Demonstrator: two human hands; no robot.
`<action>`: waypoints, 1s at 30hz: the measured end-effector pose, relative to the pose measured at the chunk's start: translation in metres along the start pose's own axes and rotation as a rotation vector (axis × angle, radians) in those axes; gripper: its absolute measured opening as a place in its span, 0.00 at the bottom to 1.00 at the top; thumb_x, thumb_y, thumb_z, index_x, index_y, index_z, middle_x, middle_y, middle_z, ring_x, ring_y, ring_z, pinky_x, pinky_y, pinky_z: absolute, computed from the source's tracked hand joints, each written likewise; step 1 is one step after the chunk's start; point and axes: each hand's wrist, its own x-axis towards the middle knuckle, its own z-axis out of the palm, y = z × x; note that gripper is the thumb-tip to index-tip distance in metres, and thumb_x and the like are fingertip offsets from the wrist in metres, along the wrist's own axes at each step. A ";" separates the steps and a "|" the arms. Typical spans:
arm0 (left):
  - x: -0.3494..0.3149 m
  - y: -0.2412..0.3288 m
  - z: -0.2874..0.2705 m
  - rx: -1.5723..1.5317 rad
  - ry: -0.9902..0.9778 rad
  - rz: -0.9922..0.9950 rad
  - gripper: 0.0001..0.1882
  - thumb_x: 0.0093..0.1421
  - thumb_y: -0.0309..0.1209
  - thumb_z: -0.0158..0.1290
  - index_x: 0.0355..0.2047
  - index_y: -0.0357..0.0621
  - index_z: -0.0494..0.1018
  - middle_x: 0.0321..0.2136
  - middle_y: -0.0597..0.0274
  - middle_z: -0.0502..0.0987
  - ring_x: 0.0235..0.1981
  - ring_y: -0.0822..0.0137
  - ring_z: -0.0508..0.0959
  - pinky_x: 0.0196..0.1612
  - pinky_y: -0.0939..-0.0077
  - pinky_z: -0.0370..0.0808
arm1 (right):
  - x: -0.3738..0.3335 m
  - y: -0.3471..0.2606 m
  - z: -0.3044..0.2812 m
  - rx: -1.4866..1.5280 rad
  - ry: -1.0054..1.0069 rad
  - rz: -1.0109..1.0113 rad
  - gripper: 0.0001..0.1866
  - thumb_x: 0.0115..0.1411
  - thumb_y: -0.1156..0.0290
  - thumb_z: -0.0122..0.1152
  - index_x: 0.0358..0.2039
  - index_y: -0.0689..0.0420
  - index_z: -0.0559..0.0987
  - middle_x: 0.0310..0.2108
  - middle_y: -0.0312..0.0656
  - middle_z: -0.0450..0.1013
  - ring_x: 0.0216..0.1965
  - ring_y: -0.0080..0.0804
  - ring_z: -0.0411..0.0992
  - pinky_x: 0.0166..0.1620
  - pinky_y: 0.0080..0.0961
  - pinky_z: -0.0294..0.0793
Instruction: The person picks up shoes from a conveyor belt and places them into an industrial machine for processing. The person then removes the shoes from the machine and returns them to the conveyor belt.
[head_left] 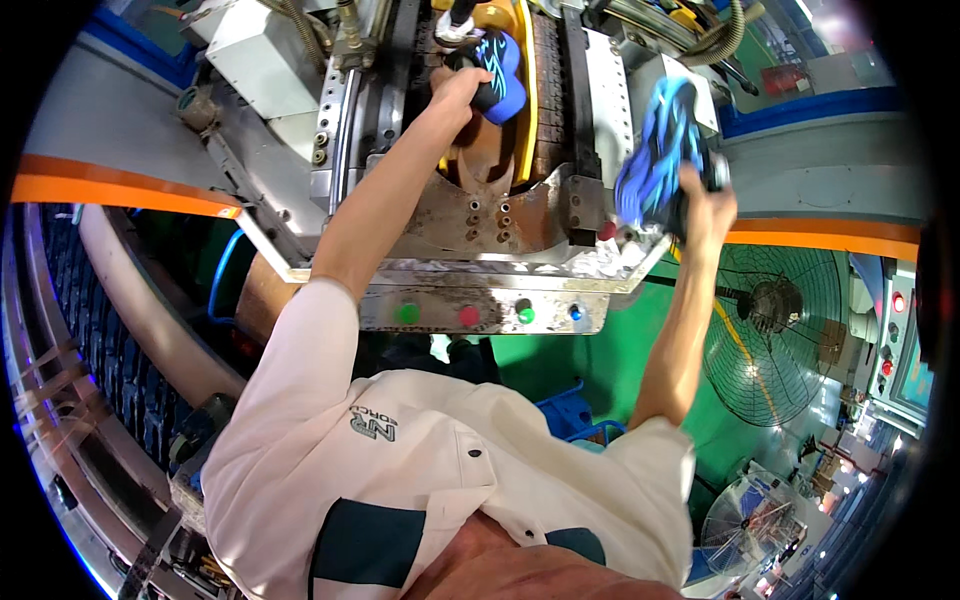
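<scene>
At the far middle, my left hand (458, 88) is closed around the dark end of a black and blue shoe (510, 92) with light-blue streaks. That shoe sits over the machine's brown metal bed (490, 150), and a dark post with white wrapping stands beside it. My right hand (708, 208) is raised to the right of the machine, closed on a second shoe (655, 150), blue and black with pale streaks. Motion blurs this second shoe, and its underside is hidden.
A metal front panel (450, 300) carries several coloured buttons. Yellow strips (527, 100) line the bed, with dark rails outside them. Orange beams (130, 183) run at both sides. A caged fan (770, 310) stands at right, another fan (748, 522) lower down. A curved conveyor (150, 290) is at left.
</scene>
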 end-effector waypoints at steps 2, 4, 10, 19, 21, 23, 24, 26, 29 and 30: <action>-0.106 0.054 -0.038 -0.203 -0.156 -0.091 0.20 0.45 0.22 0.59 0.39 0.29 0.68 0.32 0.51 0.74 0.29 0.60 0.77 0.32 0.65 0.77 | 0.045 -0.034 0.049 -0.184 -0.146 0.025 0.24 0.40 0.66 0.69 0.36 0.69 0.76 0.31 0.43 0.74 0.32 0.27 0.71 0.39 0.23 0.70; -0.172 0.061 -0.075 -0.172 -0.264 -0.117 0.16 0.48 0.24 0.57 0.39 0.38 0.70 0.32 0.58 0.75 0.32 0.65 0.76 0.35 0.66 0.76 | 0.101 -0.018 0.099 -0.287 -0.365 -0.043 0.24 0.40 0.59 0.68 0.26 0.71 0.77 0.23 0.44 0.74 0.26 0.31 0.72 0.33 0.26 0.71; -0.349 0.069 -0.232 0.003 0.078 -0.014 0.32 0.44 0.25 0.54 0.53 0.35 0.63 0.45 0.59 0.69 0.44 0.70 0.69 0.46 0.77 0.66 | 0.085 -0.006 0.286 -0.748 -0.459 -0.126 0.34 0.38 0.52 0.67 0.38 0.70 0.74 0.39 0.58 0.73 0.45 0.46 0.72 0.49 0.35 0.69; -0.526 -0.012 -0.293 -0.272 0.773 0.391 0.27 0.48 0.28 0.57 0.49 0.30 0.64 0.39 0.56 0.73 0.40 0.64 0.75 0.46 0.68 0.71 | 0.056 0.047 0.350 -0.806 -0.142 -0.256 0.34 0.43 0.58 0.62 0.46 0.65 0.63 0.42 0.53 0.69 0.40 0.48 0.71 0.43 0.37 0.73; -0.541 -0.047 -0.276 -0.490 0.864 0.425 0.24 0.50 0.27 0.55 0.48 0.31 0.65 0.38 0.57 0.73 0.39 0.64 0.75 0.44 0.66 0.72 | -0.015 0.015 0.312 -0.444 -0.297 -0.824 0.28 0.43 0.64 0.64 0.43 0.64 0.69 0.43 0.54 0.68 0.48 0.49 0.66 0.50 0.37 0.67; -0.544 -0.071 -0.258 -0.613 0.943 0.403 0.21 0.52 0.28 0.54 0.45 0.33 0.67 0.37 0.57 0.73 0.38 0.65 0.75 0.45 0.65 0.72 | -0.119 -0.018 0.262 0.019 -0.369 -0.996 0.19 0.49 0.76 0.58 0.44 0.62 0.73 0.46 0.50 0.69 0.47 0.45 0.68 0.49 0.35 0.67; -0.547 -0.085 -0.255 -0.628 0.976 0.338 0.19 0.52 0.29 0.54 0.44 0.35 0.67 0.37 0.58 0.73 0.38 0.65 0.74 0.45 0.64 0.71 | -0.167 -0.017 0.244 0.099 -0.577 -0.895 0.17 0.49 0.78 0.57 0.42 0.61 0.73 0.44 0.49 0.70 0.45 0.44 0.69 0.47 0.34 0.68; -0.558 -0.097 -0.245 -0.718 0.970 0.294 0.16 0.53 0.30 0.54 0.42 0.37 0.69 0.36 0.59 0.73 0.38 0.65 0.74 0.44 0.64 0.71 | -0.235 0.001 0.240 0.214 -0.875 -0.839 0.14 0.50 0.79 0.54 0.39 0.61 0.75 0.39 0.48 0.72 0.43 0.43 0.70 0.43 0.34 0.70; -0.580 -0.123 -0.231 -0.874 0.985 0.210 0.13 0.53 0.29 0.54 0.38 0.40 0.70 0.34 0.60 0.73 0.39 0.65 0.73 0.43 0.63 0.71 | -0.300 0.066 0.263 0.130 -1.002 -1.066 0.13 0.51 0.79 0.52 0.39 0.58 0.75 0.34 0.46 0.71 0.37 0.44 0.70 0.39 0.31 0.71; -0.588 -0.118 -0.222 -0.950 1.022 0.225 0.11 0.53 0.27 0.53 0.37 0.40 0.70 0.34 0.60 0.73 0.38 0.65 0.74 0.42 0.63 0.72 | -0.306 0.096 0.274 0.133 -0.951 -1.128 0.12 0.52 0.77 0.51 0.39 0.57 0.76 0.33 0.46 0.71 0.36 0.46 0.69 0.38 0.32 0.71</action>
